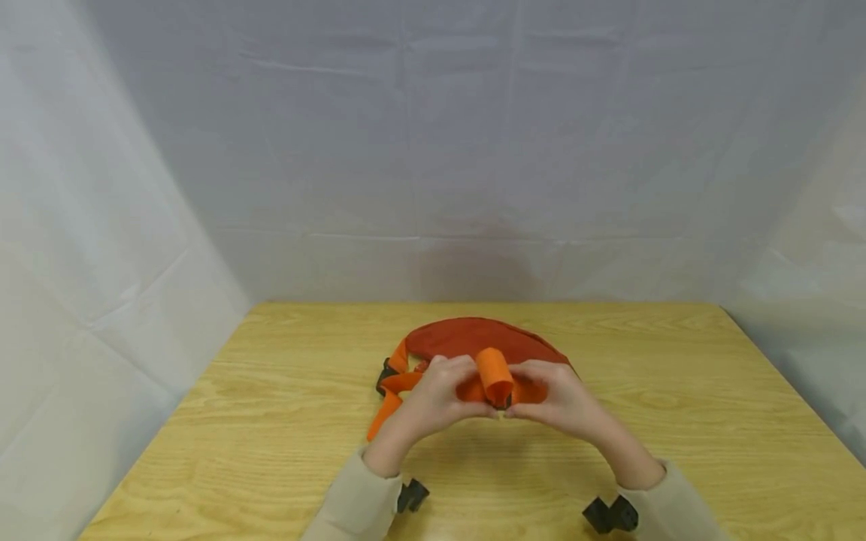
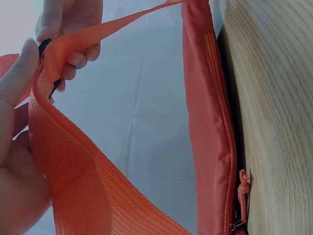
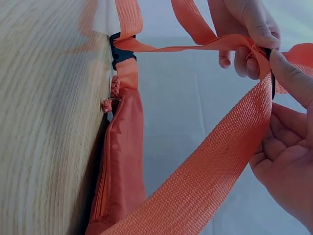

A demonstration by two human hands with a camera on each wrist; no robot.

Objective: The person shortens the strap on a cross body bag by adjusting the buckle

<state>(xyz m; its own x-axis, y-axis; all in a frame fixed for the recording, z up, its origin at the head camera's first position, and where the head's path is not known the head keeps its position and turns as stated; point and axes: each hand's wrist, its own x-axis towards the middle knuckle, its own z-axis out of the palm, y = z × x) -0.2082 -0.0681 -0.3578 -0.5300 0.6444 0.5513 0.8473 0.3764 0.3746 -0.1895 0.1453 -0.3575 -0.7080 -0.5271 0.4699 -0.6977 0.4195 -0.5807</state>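
A red waist bag (image 1: 480,336) lies on the table behind both hands, its zip and cord pull showing in the wrist views. Its orange strap (image 1: 493,366) is raised toward me, with a short loop standing up between the hands. On the strap sits a black slider (image 3: 273,81), partly covered by fingers. My left hand (image 1: 438,394) pinches the strap at one side of this slider. From the other side my right hand (image 1: 560,398) pinches the strap at the slider, thumb and fingertips close to those of the left. A black side-release buckle (image 3: 117,50), fastened, joins the strap to the bag's left end.
The wooden table (image 1: 271,421) extends around the bag. White sheeting (image 1: 433,165) hangs behind it and along both sides. A black wrist mount (image 1: 411,496) shows by the left sleeve, another (image 1: 611,515) by the right sleeve.
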